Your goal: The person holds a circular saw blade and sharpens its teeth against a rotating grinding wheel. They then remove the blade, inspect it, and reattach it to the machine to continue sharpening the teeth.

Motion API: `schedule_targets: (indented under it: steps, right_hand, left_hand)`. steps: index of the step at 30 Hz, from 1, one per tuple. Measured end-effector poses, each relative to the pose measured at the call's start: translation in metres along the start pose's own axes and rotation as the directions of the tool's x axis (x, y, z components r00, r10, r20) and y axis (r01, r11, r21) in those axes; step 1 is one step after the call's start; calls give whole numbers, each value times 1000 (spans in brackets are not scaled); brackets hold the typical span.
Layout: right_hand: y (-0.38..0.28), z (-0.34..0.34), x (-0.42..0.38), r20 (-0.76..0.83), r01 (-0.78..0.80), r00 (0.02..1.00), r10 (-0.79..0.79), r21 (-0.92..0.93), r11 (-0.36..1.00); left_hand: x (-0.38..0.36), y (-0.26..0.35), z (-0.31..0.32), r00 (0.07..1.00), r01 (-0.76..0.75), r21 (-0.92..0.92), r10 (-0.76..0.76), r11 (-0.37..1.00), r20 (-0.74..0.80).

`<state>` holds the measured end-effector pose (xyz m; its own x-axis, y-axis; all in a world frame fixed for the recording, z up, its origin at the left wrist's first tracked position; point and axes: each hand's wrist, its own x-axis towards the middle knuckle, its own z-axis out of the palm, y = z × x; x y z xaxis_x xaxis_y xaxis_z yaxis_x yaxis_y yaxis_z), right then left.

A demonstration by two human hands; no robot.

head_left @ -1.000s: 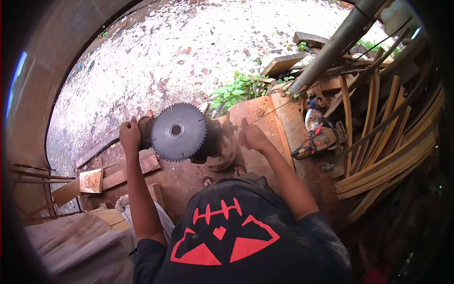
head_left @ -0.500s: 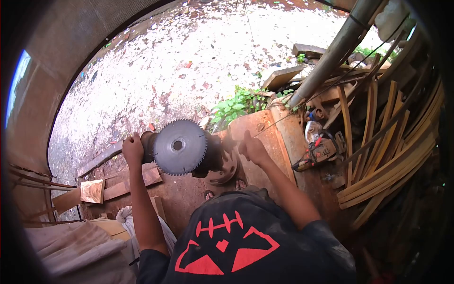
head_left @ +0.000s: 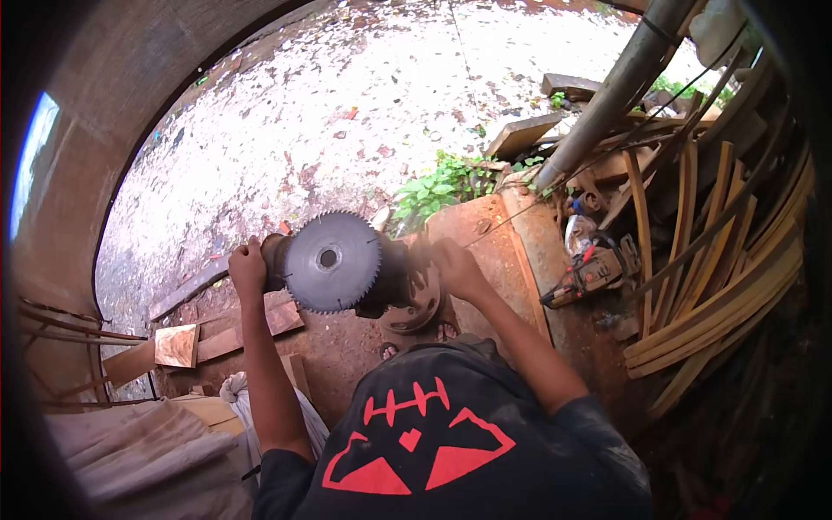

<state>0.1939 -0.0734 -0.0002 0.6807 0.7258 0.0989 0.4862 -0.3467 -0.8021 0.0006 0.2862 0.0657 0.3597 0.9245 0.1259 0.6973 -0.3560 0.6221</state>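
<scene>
We've got the toothed saw blade point(head_left: 351, 243) between our two hands, nearer the left, flat side to the camera, partly covering a dark machine body point(head_left: 394, 277) with a slotted round part point(head_left: 416, 316) lower down. Left hand point(head_left: 249, 264): fingers curled, at the dark cylinder point(head_left: 276, 260) left of the blade; we can't tell if it grips. Right hand point(head_left: 457, 269): curled, blurred, just right of the machine body; can't tell what it holds. Off right we see an orange-and-dark power tool point(head_left: 598, 269) near wood strips point(head_left: 715, 321)

A black short-sleeved T-shirt point(head_left: 446, 431) with an angular red print point(head_left: 410, 440) is worn with sandals point(head_left: 388, 350)
</scene>
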Motion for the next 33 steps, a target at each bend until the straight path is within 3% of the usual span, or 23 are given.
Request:
schedule_targets:
  steps: [1,4,6,8,10,13,16,18,20,22,25,28,29,30,32,33]
  right_hand:
    - [-2,0,-1,4,103,995,-104,-164,981]
    - [15,4,14,156,-35,986,63,-178,983]
    - [11,0,10,147,-212,965,218,-52,976]
    - [5,-2,9,91,-252,965,246,67,965]
    - [5,5,-1,-33,-162,985,170,178,971]
    - [15,18,0,-164,6,986,19,148,989]
    - [12,16,14,50,-171,981,186,-220,960]
    - [-7,2,13,106,-390,915,388,0,921]
    - [-7,4,9,44,-336,942,333,107,936]
    - [15,20,-2,-166,-4,986,14,60,998]
    - [21,23,0,-144,41,989,-29,85,996]
    - [7,15,13,64,-275,955,290,-178,945]
    - [0,11,10,50,-264,961,273,-136,955]
    - [-9,6,7,33,-249,967,253,-96,964]
    - [-27,1,-4,-101,-140,983,150,102,985]
    - [-36,4,-10,-241,-23,967,82,238,971]
  left_hand:
    - [0,0,0,1000,-5,-4,5,1000,2]
    - [3,-3,3,1000,-9,-3,9,1000,-5]
    - [3,-4,4,1000,-15,-2,15,1000,-5]
    - [1,-3,3,1000,-20,-10,19,1000,-14]
    - [1,-3,3,1000,-13,-19,13,1000,-19]
    - [4,-8,8,1000,-2,-60,2,998,0]
    - [6,-9,6,1000,17,-67,-15,998,16]
    - [5,-8,7,1000,21,-76,-20,997,13]
    - [5,-10,9,1000,21,-97,-22,995,-10]
    - [6,-12,8,1000,26,-105,-25,994,11]
    - [6,-9,8,999,40,-119,-37,992,27]
    - [10,-13,6,996,59,-136,-49,989,78]
    - [12,-15,6,993,63,-144,-48,988,104]
    - [15,-20,8,985,144,-342,-100,929,142]
    - [13,-40,13,953,295,-674,-161,677,256]
    - [14,-52,16,919,386,-627,-225,676,323]
